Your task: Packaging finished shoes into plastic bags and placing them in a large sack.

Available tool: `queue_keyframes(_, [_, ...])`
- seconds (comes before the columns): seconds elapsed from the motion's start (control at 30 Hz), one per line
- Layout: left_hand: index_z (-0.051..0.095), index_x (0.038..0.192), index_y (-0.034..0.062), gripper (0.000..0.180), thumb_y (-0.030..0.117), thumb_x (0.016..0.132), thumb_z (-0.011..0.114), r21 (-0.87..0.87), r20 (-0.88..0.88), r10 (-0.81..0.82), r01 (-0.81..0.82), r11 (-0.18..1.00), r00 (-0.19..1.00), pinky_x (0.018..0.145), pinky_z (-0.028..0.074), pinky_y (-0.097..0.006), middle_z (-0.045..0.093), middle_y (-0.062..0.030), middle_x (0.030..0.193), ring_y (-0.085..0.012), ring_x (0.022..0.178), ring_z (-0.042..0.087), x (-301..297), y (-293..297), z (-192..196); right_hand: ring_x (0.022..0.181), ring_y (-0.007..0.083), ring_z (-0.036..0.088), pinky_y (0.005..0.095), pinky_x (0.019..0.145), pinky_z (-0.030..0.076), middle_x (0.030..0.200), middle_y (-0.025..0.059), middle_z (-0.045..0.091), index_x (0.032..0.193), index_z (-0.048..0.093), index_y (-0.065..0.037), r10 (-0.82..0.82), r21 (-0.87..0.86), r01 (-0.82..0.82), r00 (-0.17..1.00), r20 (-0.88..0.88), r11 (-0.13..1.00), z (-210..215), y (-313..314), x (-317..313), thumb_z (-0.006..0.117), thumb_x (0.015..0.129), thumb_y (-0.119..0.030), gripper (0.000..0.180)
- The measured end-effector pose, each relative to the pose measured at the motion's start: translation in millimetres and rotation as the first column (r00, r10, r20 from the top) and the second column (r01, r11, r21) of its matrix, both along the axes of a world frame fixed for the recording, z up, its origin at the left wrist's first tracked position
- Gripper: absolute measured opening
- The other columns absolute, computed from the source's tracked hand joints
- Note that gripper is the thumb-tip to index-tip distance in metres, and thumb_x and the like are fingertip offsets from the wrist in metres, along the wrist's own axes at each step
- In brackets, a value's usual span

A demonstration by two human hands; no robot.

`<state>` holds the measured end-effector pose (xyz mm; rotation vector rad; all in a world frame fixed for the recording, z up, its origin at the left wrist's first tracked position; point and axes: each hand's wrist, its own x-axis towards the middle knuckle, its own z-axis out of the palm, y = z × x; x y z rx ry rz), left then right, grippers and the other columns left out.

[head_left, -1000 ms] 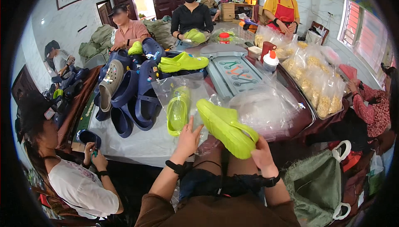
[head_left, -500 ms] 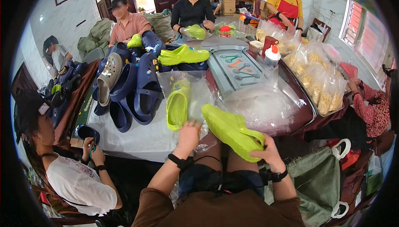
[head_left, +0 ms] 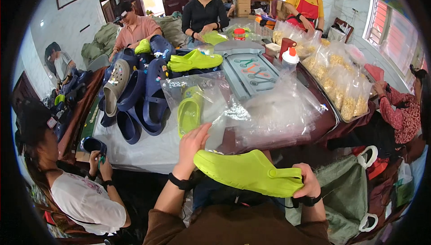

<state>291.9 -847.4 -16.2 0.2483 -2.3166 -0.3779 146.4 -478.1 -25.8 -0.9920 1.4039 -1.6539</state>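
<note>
My right hand (head_left: pixel 309 182) is wrapped round the heel end of a lime-green clog (head_left: pixel 244 166), held level above my lap with its toe to the left. With fingers stretched out, my left hand (head_left: pixel 192 148) is at the table's near edge, beside the toe of that clog. Just beyond its fingertips another lime-green clog (head_left: pixel 189 112) lies under or inside a clear plastic bag (head_left: pixel 217 90); which of the two I cannot tell. Whether the left fingertips touch the bag is unclear.
Navy clogs (head_left: pixel 155 88) and a grey clog (head_left: pixel 116 85) are heaped on the left. Flat clear bags (head_left: pixel 276 121) lie beside a grey folding stool (head_left: pixel 249 72). Filled bags (head_left: pixel 343 81) crowd a tray at right. A co-worker (head_left: pixel 83 189) sits close on my left; a green sack (head_left: pixel 336 191) is lower right.
The held clog has come down toward my lap and turned more level, its toe now pointing left. My left fingers have straightened, and the bag by the other lime-green clog has shifted.
</note>
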Motion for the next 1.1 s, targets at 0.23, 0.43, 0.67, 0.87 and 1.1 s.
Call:
queue_keyframes(0.23, [0.061,0.130,0.0099,0.038,0.009,0.092,0.062,0.032,-0.010,0.000,0.001,0.999,1.000,0.084,0.052,-0.045,0.068,-0.0156,0.117,-0.0368,0.102,0.065,15,-6,11,0.077,0.0065,0.055,0.0238,0.070,0.044,0.087,-0.0023,0.060,0.103,0.067,0.001,-0.192,-0.057,0.184,0.960,-0.203,0.981,12,-11,14,0.095,0.054,-0.020,0.060])
queue_keyframes(0.43, [0.063,0.127,0.0076,0.035,0.007,0.092,0.061,0.073,-0.043,-0.038,0.041,0.996,0.998,0.087,0.052,-0.045,0.068,-0.0175,0.114,-0.0377,0.101,0.064,9,9,20,0.069,0.0170,0.065,0.0287,0.066,0.049,0.078,0.0075,0.067,0.093,0.068,0.000,-0.029,0.066,0.068,0.880,-0.475,0.996,21,-25,36,0.093,0.060,-0.026,0.049])
queue_keyframes(0.67, [0.062,0.129,0.0050,0.040,0.007,0.089,0.063,0.007,-0.045,-0.029,0.029,1.000,0.999,0.105,0.041,-0.051,0.057,-0.0143,0.138,-0.0375,0.124,0.052,0,32,33,0.080,0.0186,0.069,0.0312,0.072,0.052,0.089,0.0114,0.069,0.109,0.061,0.004,-0.244,-0.087,0.242,0.758,-0.605,0.966,-10,-50,36,0.094,0.065,-0.026,0.063])
queue_keyframes(0.87, [0.060,0.131,0.0034,0.040,0.007,0.092,0.056,-0.007,0.010,-0.140,0.140,0.990,0.990,0.116,0.027,-0.057,0.049,-0.0159,0.147,-0.0391,0.138,0.041,-9,59,43,0.090,0.0168,0.068,0.0315,0.080,0.053,0.100,0.0106,0.069,0.117,0.057,0.003,-0.165,-0.009,0.196,0.803,-0.573,0.981,-18,-79,44,0.091,0.071,-0.027,0.065])
queue_keyframes(1.1, [0.058,0.135,0.0046,0.043,0.011,0.092,0.059,0.041,0.042,-0.227,0.225,0.973,0.973,0.118,0.025,-0.057,0.046,-0.0156,0.149,-0.0387,0.140,0.038,-5,74,38,0.096,0.0106,0.053,0.0274,0.086,0.046,0.103,0.0022,0.056,0.123,0.049,-0.002,-0.195,-0.133,0.174,0.966,-0.167,0.976,-34,-127,57,0.082,0.083,-0.020,0.054])
